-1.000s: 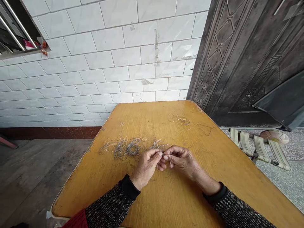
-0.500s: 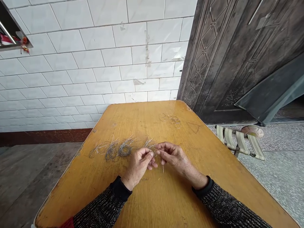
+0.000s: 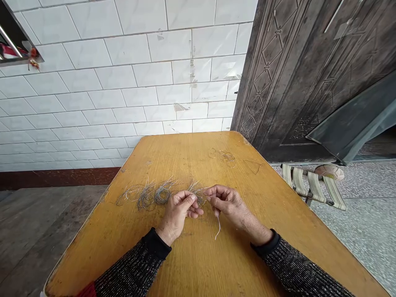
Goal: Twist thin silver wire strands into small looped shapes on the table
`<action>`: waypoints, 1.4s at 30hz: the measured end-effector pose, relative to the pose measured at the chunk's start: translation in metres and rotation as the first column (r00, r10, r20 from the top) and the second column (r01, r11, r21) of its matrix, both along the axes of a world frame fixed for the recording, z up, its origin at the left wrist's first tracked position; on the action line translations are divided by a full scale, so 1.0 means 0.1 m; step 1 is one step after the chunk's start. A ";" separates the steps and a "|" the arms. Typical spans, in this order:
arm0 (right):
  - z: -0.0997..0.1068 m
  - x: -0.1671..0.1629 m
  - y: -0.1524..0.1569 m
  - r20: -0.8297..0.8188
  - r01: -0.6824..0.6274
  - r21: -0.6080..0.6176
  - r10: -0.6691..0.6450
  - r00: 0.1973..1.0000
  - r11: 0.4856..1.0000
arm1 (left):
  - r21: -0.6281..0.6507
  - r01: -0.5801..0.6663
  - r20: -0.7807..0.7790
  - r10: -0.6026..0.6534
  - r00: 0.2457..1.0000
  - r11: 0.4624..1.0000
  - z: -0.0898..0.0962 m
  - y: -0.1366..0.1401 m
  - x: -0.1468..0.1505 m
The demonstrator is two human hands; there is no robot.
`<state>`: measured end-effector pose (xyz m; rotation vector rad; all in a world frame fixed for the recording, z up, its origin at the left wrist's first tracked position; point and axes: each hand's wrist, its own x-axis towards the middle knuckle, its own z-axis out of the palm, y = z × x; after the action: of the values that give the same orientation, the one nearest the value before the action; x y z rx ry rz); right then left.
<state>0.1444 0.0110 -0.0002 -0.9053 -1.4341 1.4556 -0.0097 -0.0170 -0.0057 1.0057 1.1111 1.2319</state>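
Note:
Over the middle of the table, my right hand point(image 3: 227, 203) pinches a thin wire point(image 3: 219, 225) between thumb and forefinger. The wire's pale loose end hangs below the fingers in a slight curve. To its left, my left hand point(image 3: 181, 208) is closed in a thumb-and-forefinger pinch, its other fingers curled; whatever lies in that pinch is too fine to make out. Just behind the gap between the hands lies a bundle of wires point(image 3: 194, 187), partly hidden by the fingers. Left of my left hand, a dark coil of wire point(image 3: 162, 194) and another wire bundle point(image 3: 145, 198) lie side by side.
Looser wire loops point(image 3: 227, 156) and a bent thin wire point(image 3: 253, 166) lie toward the back right of the wooden table point(image 3: 173, 152). A white tiled wall point(image 3: 133, 74) stands behind. At right are a dark carved door point(image 3: 297, 82) and a striped folding stool point(image 3: 314, 185).
My hands have drawn slightly apart, the left shifting a little left and the right a little right. A longer length of wire now hangs from my right hand.

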 end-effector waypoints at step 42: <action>-0.10 -0.05 -0.02 -0.008 -0.168 -0.012 0.167 0.986 0.986 | 0.058 0.142 -0.089 -0.137 0.987 0.988 0.04 0.00 -0.04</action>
<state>0.1396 0.0086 -0.0097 -0.8028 -1.5278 1.5914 -0.0142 -0.0170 -0.0013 1.1746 1.0525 1.1268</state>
